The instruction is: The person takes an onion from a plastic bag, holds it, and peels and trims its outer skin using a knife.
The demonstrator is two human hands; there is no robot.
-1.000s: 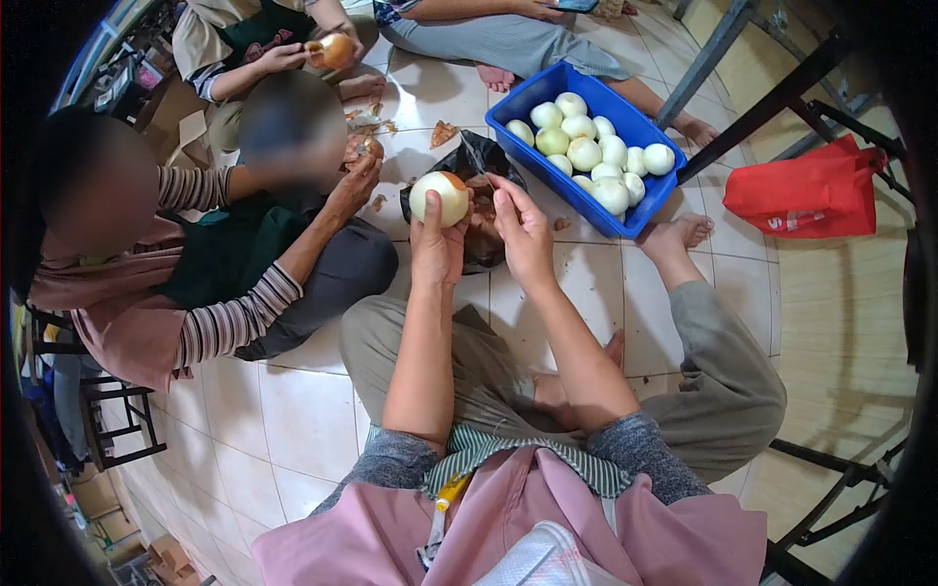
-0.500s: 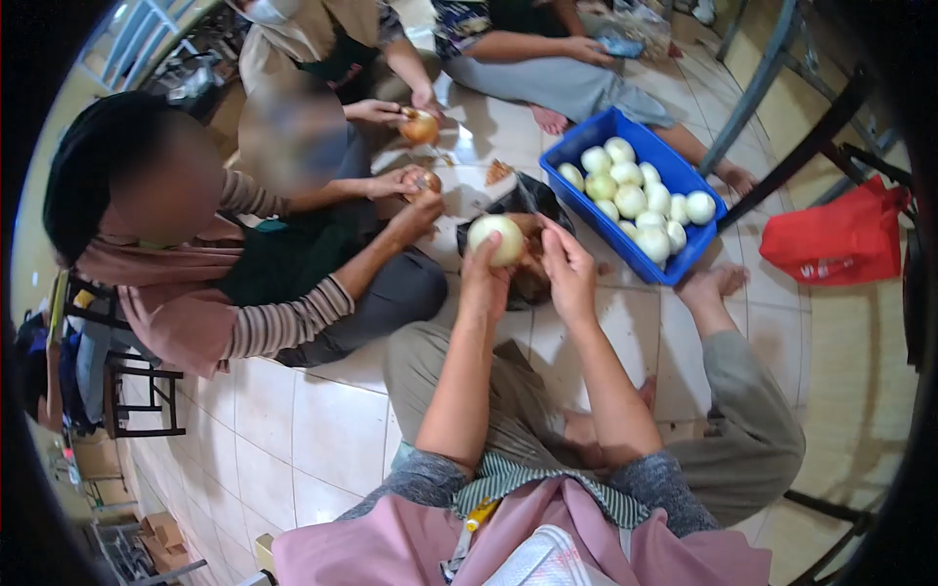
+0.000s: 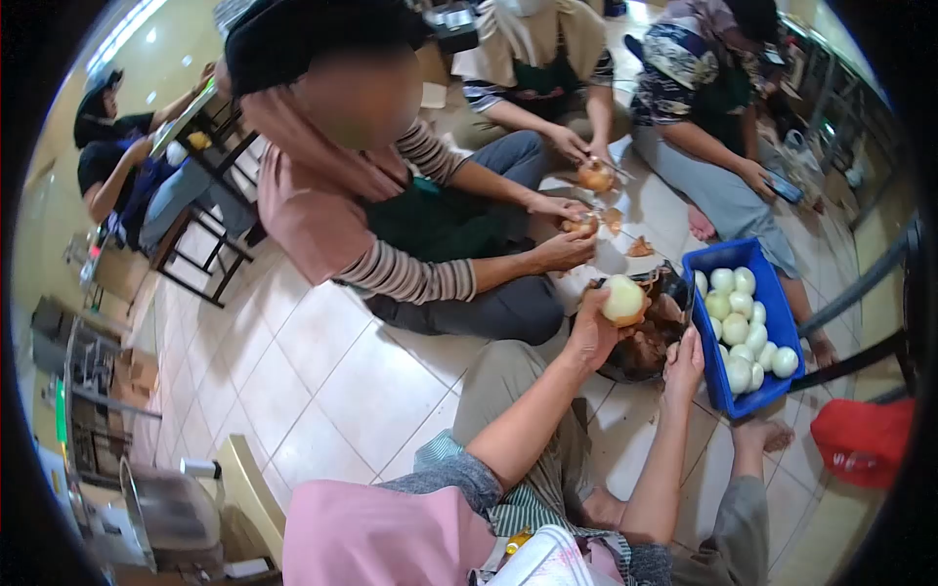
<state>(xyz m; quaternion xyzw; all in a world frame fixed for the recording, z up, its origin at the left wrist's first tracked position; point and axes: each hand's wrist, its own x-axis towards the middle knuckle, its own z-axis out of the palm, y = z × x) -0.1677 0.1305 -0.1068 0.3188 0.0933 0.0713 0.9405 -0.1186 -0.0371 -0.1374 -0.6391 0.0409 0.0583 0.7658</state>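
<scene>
Head view. A pale, peeled onion (image 3: 623,299) is held above an open black bag (image 3: 625,374) of brown skins by the left hand (image 3: 594,334), its fingers curled around the underside. A thin blade (image 3: 690,305) is gripped upright in the right hand (image 3: 684,363), the fingers pressed together around its lower end. Just to the right, whole pale onions (image 3: 740,330) are contained in a blue crate (image 3: 716,389) on the tiled floor (image 3: 332,337).
</scene>
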